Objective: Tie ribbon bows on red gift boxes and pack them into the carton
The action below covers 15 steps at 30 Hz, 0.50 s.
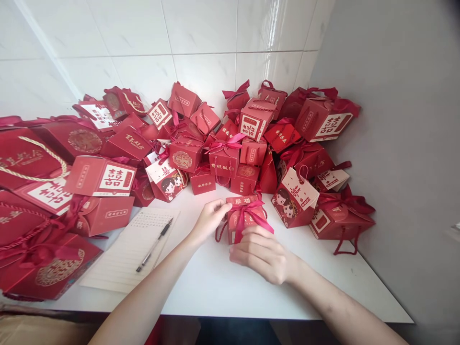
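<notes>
A small red gift box [247, 214] with a pink ribbon bow and red cord handle stands on the white table [223, 282], near the front middle. My left hand [210, 218] pinches the box's upper left corner with closed fingers. My right hand [260, 254] curls against the box's front lower side, fingers bent and touching it. Both forearms reach in from the bottom edge.
Several red gift boxes and bags [223, 143] are heaped along the tiled wall and down both sides. A lined paper sheet [125, 254] with a black pen [154, 244] lies left of my hands. A grey wall [406, 143] closes the right side.
</notes>
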Tool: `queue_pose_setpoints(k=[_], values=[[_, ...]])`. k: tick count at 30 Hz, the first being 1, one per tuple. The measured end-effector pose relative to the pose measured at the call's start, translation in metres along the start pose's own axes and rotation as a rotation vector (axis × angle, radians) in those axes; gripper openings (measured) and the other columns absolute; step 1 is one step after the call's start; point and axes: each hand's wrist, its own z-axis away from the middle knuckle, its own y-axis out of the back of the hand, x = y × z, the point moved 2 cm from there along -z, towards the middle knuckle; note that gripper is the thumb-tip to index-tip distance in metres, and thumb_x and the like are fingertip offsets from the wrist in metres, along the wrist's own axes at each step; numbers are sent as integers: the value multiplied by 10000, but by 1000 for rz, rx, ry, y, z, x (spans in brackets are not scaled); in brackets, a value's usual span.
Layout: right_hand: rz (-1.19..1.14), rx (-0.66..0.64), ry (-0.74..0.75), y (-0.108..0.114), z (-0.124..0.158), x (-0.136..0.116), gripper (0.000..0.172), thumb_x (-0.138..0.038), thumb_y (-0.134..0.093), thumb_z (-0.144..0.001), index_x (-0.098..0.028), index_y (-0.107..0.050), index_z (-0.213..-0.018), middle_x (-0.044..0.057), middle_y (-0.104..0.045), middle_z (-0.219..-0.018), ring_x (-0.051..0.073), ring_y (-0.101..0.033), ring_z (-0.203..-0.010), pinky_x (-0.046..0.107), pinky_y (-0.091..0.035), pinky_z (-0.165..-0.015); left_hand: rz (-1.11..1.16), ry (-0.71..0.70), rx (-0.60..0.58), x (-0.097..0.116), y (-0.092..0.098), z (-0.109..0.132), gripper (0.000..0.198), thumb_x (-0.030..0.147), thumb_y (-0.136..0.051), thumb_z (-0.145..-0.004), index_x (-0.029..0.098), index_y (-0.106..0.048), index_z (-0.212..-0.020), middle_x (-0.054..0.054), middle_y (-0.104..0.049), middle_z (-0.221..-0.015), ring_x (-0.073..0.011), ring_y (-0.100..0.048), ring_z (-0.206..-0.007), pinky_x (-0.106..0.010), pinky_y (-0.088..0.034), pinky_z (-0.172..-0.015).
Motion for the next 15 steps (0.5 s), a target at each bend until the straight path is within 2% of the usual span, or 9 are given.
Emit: queue_pose_setpoints(k=[2, 5, 8, 10, 11, 13, 15], values=[[-49, 1, 14, -4, 1, -5, 224, -51, -414, -904, -93, -632, -879, 63, -686, -738, 140, -605, -688, 297, -499, -665, 10, 12, -9, -1, 1, 0, 333, 431, -584, -742, 173, -435, -596, 65, -408, -519, -73, -394, -482, -195, -297, -476], [-77, 29, 13, -6, 3, -7, 109, -167, -522, -890, -112, -616, -889, 36, -648, -662, 136, -573, -618, 283, -487, -586, 32, 36, -36, -1, 3, -1, 339, 458, -606, -727, 162, -482, -617, 52, -442, -546, -80, -425, -501, -205, -324, -498], [-109, 157, -115, 4, 7, 7, 136, -254, -589, -856, -156, -584, -951, 27, -629, -690, 146, -572, -653, 294, -505, -601, 68, 84, -90, 3, 6, -1, 344, 460, -655, -679, 155, -508, -618, 42, -456, -550, -87, -447, -507, -219, -359, -518], [-81, 207, -332, 12, 12, 25, 264, -304, -632, -821, -181, -559, -1044, 72, -630, -875, 183, -598, -830, 344, -528, -721, 109, 147, -137, 7, 8, -1, 328, 448, -660, -668, 157, -519, -618, 43, -454, -542, -89, -457, -503, -230, -385, -536], [-63, 191, -456, 15, 16, 35, 385, -356, -662, -790, -190, -535, -1114, 106, -602, -1008, 215, -586, -954, 383, -523, -799, 125, 179, -156, 9, 9, -1, 317, 437, -656, -668, 158, -517, -610, 44, -452, -535, -91, -464, -503, -234, -396, -546], [-81, 84, -669, 17, 25, 53, 686, -480, -704, -711, -204, -428, -1275, 160, -477, -1243, 279, -488, -1174, 463, -467, -935, 131, 238, -179, 10, 14, -3, 287, 404, -647, -664, 157, -519, -593, 39, -464, -527, -96, -482, -506, -240, -409, -553], [-187, -65, -797, 14, 34, 66, 919, -545, -716, -659, -209, -274, -1390, 188, -363, -1361, 313, -393, -1281, 508, -400, -1009, 100, 283, -171, 9, 21, -6, 250, 351, -642, -645, 151, -516, -563, 33, -470, -507, -93, -464, -472, -240, -395, -520]])
